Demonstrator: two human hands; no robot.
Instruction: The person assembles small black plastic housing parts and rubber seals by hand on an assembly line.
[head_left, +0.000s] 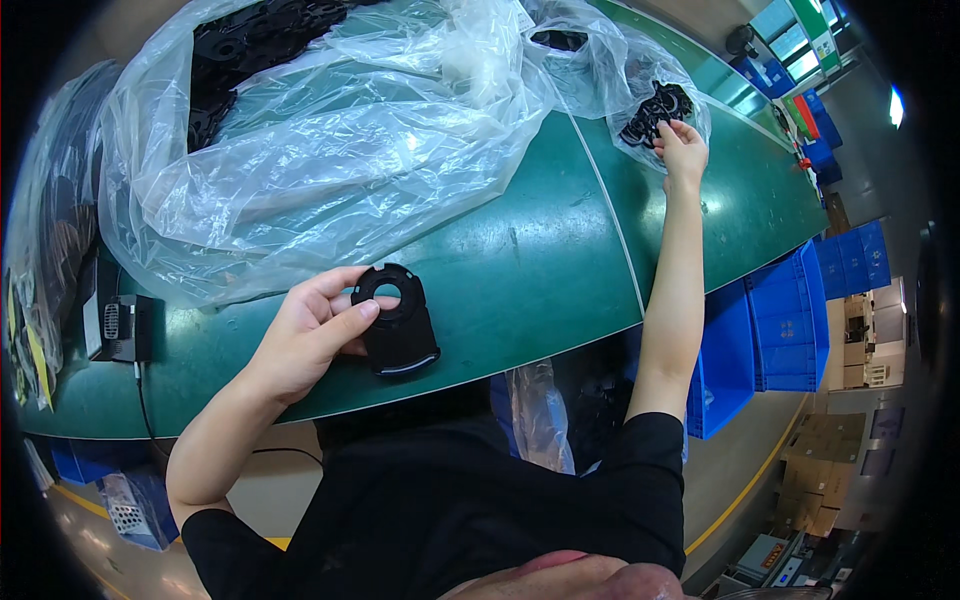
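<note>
My left hand (312, 335) holds a flat black plastic part (397, 322) with a round hole, thumb on its rim, just above the green table (520, 270). My right hand (682, 150) reaches far across to a small clear bag (640, 75), its fingers closed on one of several small black ring parts (655, 108) at the bag's mouth.
A large clear plastic bag (330, 140) with black parts inside covers the table's far left. A black device with a cable (120, 328) sits at the left edge. Blue crates (790, 320) stand on the floor to the right, cardboard boxes (825, 470) beyond.
</note>
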